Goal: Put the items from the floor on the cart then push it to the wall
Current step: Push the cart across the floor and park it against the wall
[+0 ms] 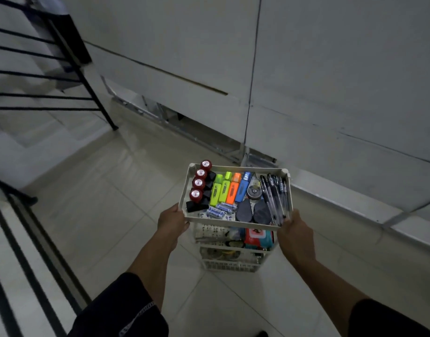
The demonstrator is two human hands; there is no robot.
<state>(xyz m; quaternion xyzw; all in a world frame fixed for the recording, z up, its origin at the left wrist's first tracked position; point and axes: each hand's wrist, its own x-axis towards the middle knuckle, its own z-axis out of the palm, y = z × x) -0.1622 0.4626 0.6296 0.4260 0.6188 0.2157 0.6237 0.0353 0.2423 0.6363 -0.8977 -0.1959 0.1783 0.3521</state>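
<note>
Two hands grip the near edge of a white tiered cart that stands on the pale tiled floor, close before a grey panelled wall. The top tray's long axis runs left to right, roughly parallel with the wall's foot, and its far edge faces the wall without visibly touching it. At the left, black stair railings climb beside pale steps.

The left hand is closed on the tray's near left corner; the right hand is closed on its near right corner, fingers wrapped under the rim. Dark sleeves cover both upper arms.

Lower tiers show beneath the near edge: a red packet and mixed small goods, too dim to identify.

In the top tray, a bundle of clear pens lies along the right edge, pointing from near to far. Four highlighters, yellow-green, yellow-green, orange and blue, lie side by side mid-tray on the same axis. Two dark oval items rest at the near edge. Four red round-topped caps line the left edge. Small batteries lie near the near left corner.
</note>
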